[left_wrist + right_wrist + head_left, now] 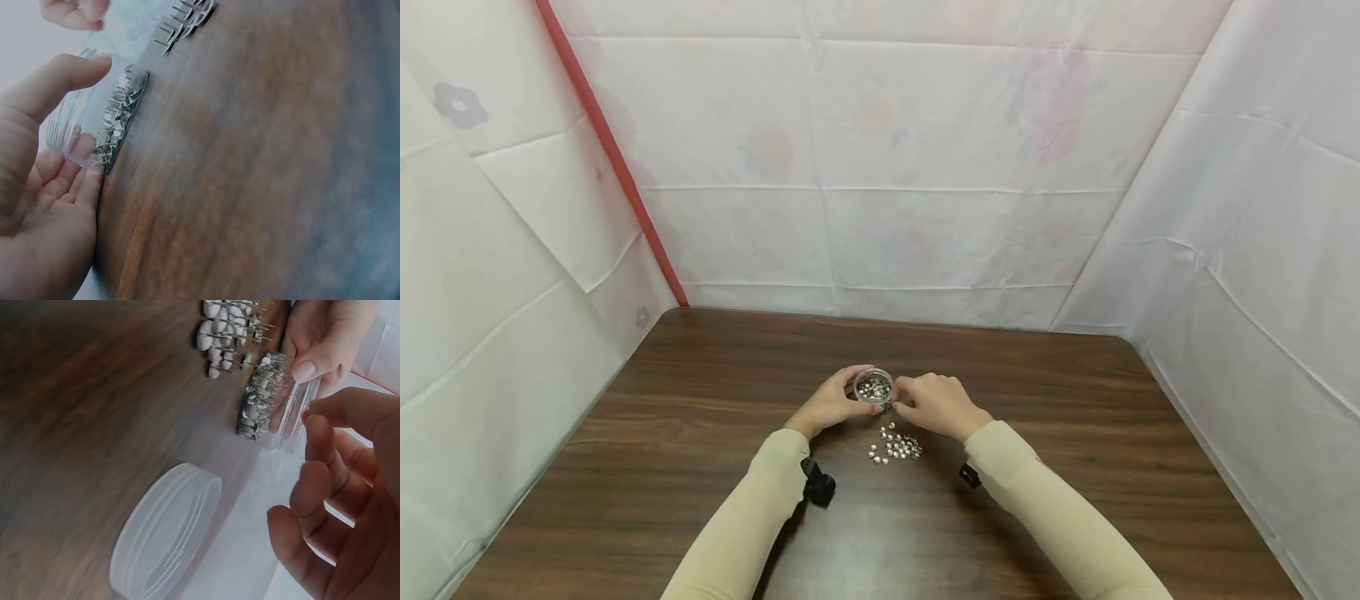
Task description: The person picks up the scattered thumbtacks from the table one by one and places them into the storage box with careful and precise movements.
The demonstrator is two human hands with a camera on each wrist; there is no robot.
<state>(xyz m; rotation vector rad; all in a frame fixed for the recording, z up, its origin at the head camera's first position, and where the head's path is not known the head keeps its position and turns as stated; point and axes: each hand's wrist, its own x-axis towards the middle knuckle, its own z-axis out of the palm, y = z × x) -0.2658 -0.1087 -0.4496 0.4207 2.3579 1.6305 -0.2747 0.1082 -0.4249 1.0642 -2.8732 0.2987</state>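
Note:
A clear plastic jar (290, 422) stands on the table with a layer of metal thumbtacks (253, 406) at its bottom. My left hand (829, 406) grips it, thumb on the near side and fingers round the far side. At the jar's right rim is my right hand (942, 406), thumb and index fingertips together and the other fingers loosely bent. I cannot tell whether a tack sits between those fingertips. Closer to me, loose thumbtacks (897, 448) lie on the tabletop, points up in the right wrist view.
A round translucent lid (128, 544) lies on the table in the right wrist view, hollow side up. The brown wooden table (700, 467) is bordered by white cloth walls (880, 242) behind and at both sides. A red strip (617, 158) runs down the back left corner.

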